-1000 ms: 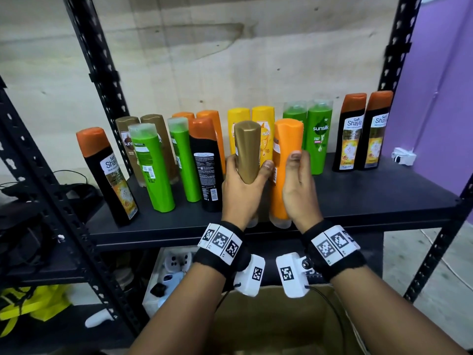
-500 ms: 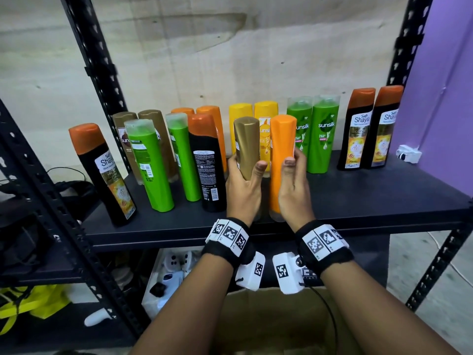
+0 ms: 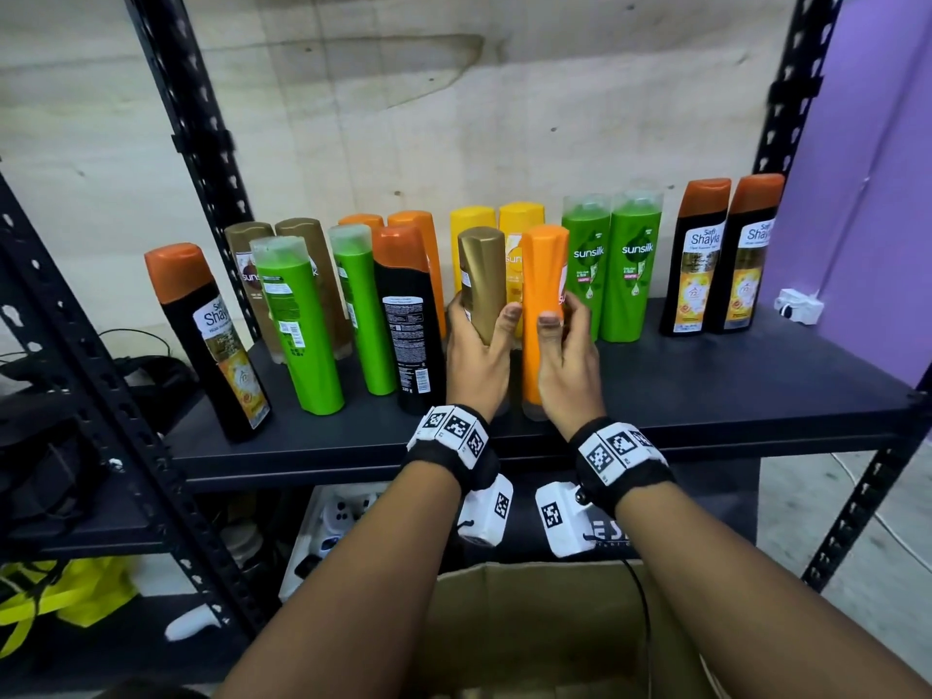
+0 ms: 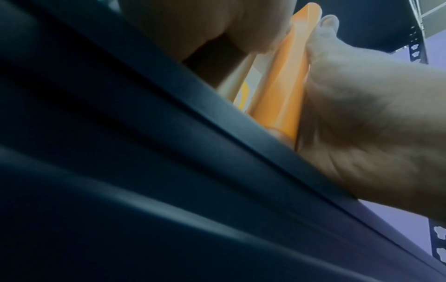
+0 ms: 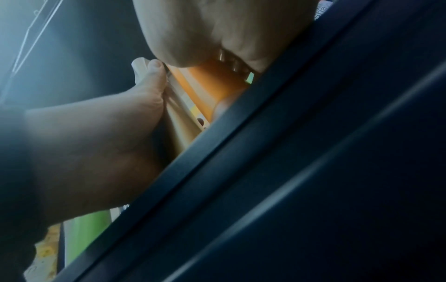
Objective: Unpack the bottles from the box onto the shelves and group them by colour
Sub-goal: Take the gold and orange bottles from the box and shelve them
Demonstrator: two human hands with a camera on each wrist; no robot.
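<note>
Head view, centre of the frame: my left hand (image 3: pixel 476 358) has its fingers wrapped around the gold bottle (image 3: pixel 483 285), upright, base near the front of the shelf (image 3: pixel 756 385). Its brown group (image 3: pixel 282 290) stands further left, at the back. Just to the right, my right hand (image 3: pixel 567 365) grips the orange bottle (image 3: pixel 542 315), also upright; the orange pair (image 3: pixel 398 229) is behind and to the left.

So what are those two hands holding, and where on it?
The left hand grips a tall gold plastic bottle round its lower body; the right hand grips a tall orange plastic bottle round its middle.
</note>
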